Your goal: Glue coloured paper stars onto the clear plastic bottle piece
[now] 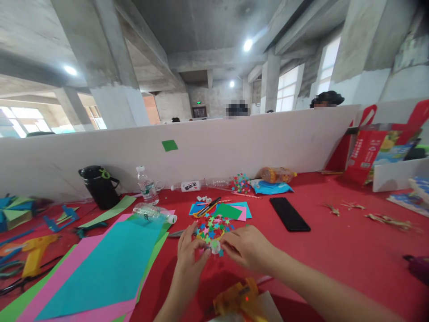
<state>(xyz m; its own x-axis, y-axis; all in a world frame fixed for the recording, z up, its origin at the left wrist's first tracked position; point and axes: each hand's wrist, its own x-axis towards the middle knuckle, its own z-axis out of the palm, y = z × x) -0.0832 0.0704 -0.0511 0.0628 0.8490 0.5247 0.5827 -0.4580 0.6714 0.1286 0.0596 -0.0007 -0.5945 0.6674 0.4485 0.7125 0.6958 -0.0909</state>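
Note:
Between my hands lies a rounded object covered in small coloured stars (209, 227), with a clear part like a bottle neck (215, 247) facing me. My left hand (191, 257) grips its left side, fingers along the stars and thumb by the neck. On the other side, my right hand (246, 246) has its fingertips pinched together beside the neck; whatever they hold is too small or hidden. A yellow-orange glue gun (236, 298) with a small red light sits just below my hands. Scissors (176, 234) show partly behind my left fingers.
Coloured paper sheets (100, 264) cover the left side, with an empty plastic bottle (154, 213) on them. A black phone (290, 214) lies at right. Farther back are a black flask (98, 188), another star-covered piece (241, 183) and a white partition (208, 147). A second glue gun (36, 252) lies far left.

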